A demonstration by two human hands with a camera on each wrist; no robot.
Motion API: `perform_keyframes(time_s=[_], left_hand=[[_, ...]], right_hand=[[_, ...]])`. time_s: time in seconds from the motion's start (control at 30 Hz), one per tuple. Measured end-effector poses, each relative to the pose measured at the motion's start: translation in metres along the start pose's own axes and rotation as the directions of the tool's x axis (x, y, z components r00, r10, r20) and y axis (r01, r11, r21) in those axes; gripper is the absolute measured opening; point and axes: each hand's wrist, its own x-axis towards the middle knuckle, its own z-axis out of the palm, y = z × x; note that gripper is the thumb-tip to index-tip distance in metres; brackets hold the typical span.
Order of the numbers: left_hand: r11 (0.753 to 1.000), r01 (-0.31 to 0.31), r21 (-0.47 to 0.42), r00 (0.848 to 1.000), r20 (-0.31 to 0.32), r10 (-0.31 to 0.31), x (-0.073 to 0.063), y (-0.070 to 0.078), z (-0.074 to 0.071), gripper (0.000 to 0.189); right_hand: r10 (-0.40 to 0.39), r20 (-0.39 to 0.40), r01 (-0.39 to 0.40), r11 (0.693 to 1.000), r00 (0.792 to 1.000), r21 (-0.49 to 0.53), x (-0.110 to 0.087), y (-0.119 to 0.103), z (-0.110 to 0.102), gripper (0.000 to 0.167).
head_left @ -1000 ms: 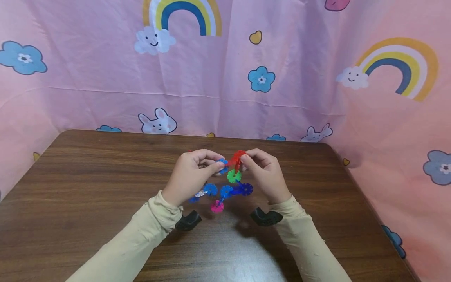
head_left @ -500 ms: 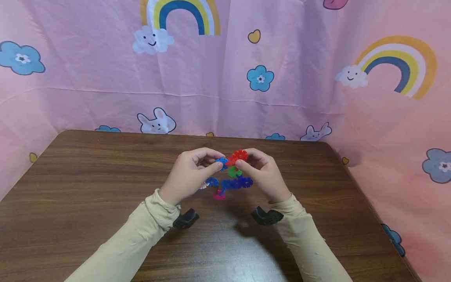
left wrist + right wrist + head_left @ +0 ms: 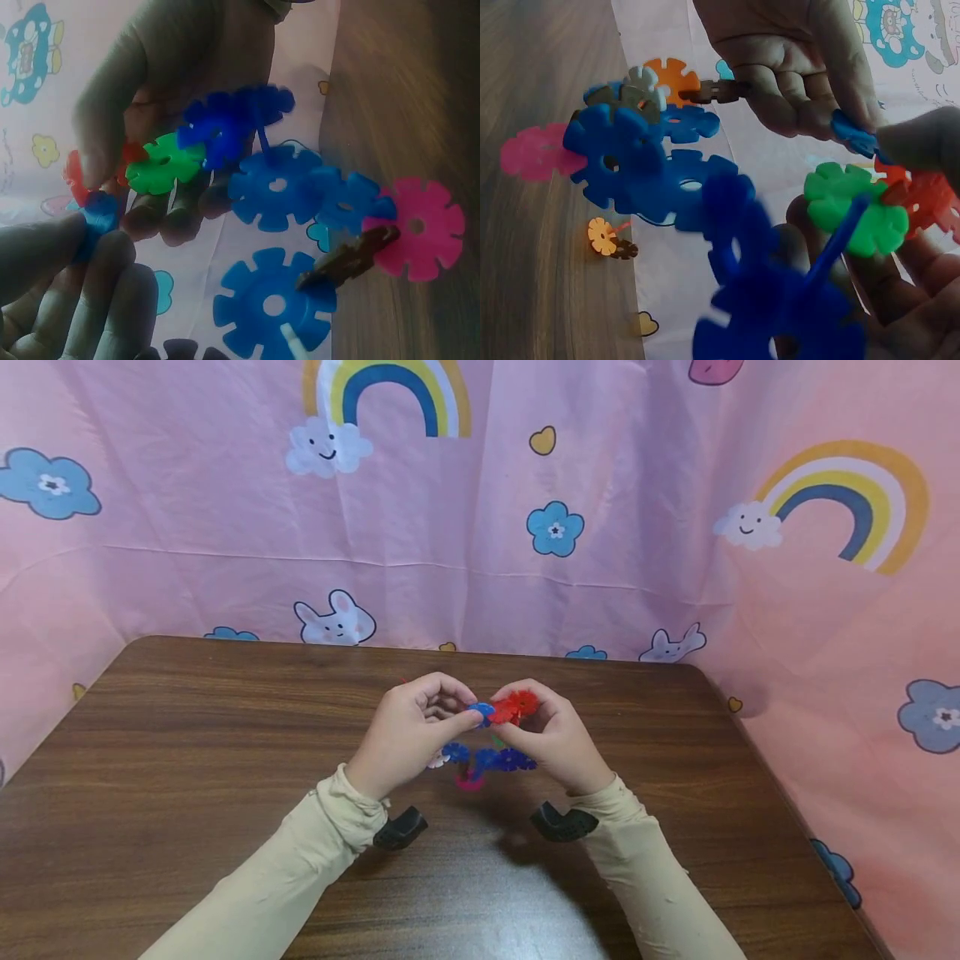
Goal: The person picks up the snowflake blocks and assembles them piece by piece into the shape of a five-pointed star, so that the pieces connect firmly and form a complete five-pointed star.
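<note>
In the head view my left hand (image 3: pixel 397 735) pinches a blue notched plastic disc (image 3: pixel 484 714) between thumb and fingers. My right hand (image 3: pixel 558 739) grips joined red notched discs (image 3: pixel 517 705), close against the blue one. Whether the blue disc's slot sits in the red one I cannot tell. From the red pieces hangs a linked chain: a green disc (image 3: pixel 163 165), dark blue discs (image 3: pixel 217 133), lighter blue discs (image 3: pixel 276 187), a pink disc (image 3: pixel 429 234) and a brown disc (image 3: pixel 349 256). An orange disc (image 3: pixel 673 81) shows at the chain's far part in the right wrist view.
Below the hands lies a brown wooden table (image 3: pixel 225 760). A small orange disc (image 3: pixel 600 236) with a brown piece rests apart from the chain. Pink printed cloth (image 3: pixel 465 510) hangs behind the table. Black wrist devices (image 3: pixel 401 828) jut from the sleeves.
My right hand has shifted slightly left, bringing the red discs up to the blue disc. The red pieces have turned, and the hanging chain has swung, its green disc now mostly hidden.
</note>
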Motion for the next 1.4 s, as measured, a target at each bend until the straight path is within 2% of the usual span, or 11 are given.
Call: perform_keyframes(time_s=[0.23, 0.4, 0.6, 0.77, 0.87, 0.93, 1.03, 1.1, 1.23, 1.4], left_hand=[[1.000, -0.021, -0.006, 1.000, -0.005, 0.021, -0.001, -0.002, 0.002, 0.012], [1.000, -0.002, -0.001, 1.000, -0.006, 0.002, -0.001, -0.001, 0.004, 0.008], [1.000, 0.018, 0.019, 1.000, -0.008, -0.018, 0.000, -0.001, 0.001, 0.008], [0.992, -0.035, 0.121, 0.999, -0.012, 0.036, 0.005, -0.007, -0.010, 0.014], [0.961, -0.050, 0.273, 0.997, -0.039, 0.062, 0.009, -0.019, -0.029, 0.019], [0.926, -0.021, 0.376, 0.998, -0.054, 0.045, 0.012, -0.031, -0.045, 0.022], [0.869, 0.056, 0.492, 0.997, -0.070, -0.025, 0.016, -0.051, -0.068, 0.028], [0.846, 0.115, 0.520, 0.993, -0.061, -0.097, 0.017, -0.065, -0.077, 0.034], [0.830, 0.162, 0.533, 0.981, 0.003, -0.193, 0.021, -0.090, -0.080, 0.051], [0.809, 0.151, 0.569, 0.976, 0.046, -0.214, 0.029, -0.106, -0.071, 0.066]], right_hand=[[0.021, -0.042, -0.022, 1.000, 0.999, -0.016, 0.000, 0.002, 0.001, 0.028], [0.086, -0.050, -0.090, 0.994, 0.995, -0.065, -0.001, 0.001, 0.001, 0.023], [0.107, -0.052, -0.112, 0.989, 0.993, -0.096, 0.001, 0.002, 0.001, 0.018], [0.131, -0.085, -0.138, 0.986, 0.988, -0.094, 0.000, 0.003, 0.001, 0.019], [0.158, -0.097, -0.167, 0.981, 0.983, -0.093, 0.000, 0.005, 0.001, 0.019], [0.176, -0.097, -0.185, 0.978, 0.980, -0.094, 0.001, 0.007, 0.001, 0.018], [0.203, -0.096, -0.212, 0.973, 0.974, -0.095, 0.001, 0.010, 0.001, 0.017], [0.219, -0.096, -0.229, 0.968, 0.971, -0.106, 0.002, 0.012, 0.000, 0.016], [0.247, -0.094, -0.259, 0.954, 0.964, -0.152, 0.002, 0.018, -0.003, 0.015], [0.239, -0.069, -0.248, 0.950, 0.968, -0.188, 0.003, 0.020, -0.005, 0.018]])
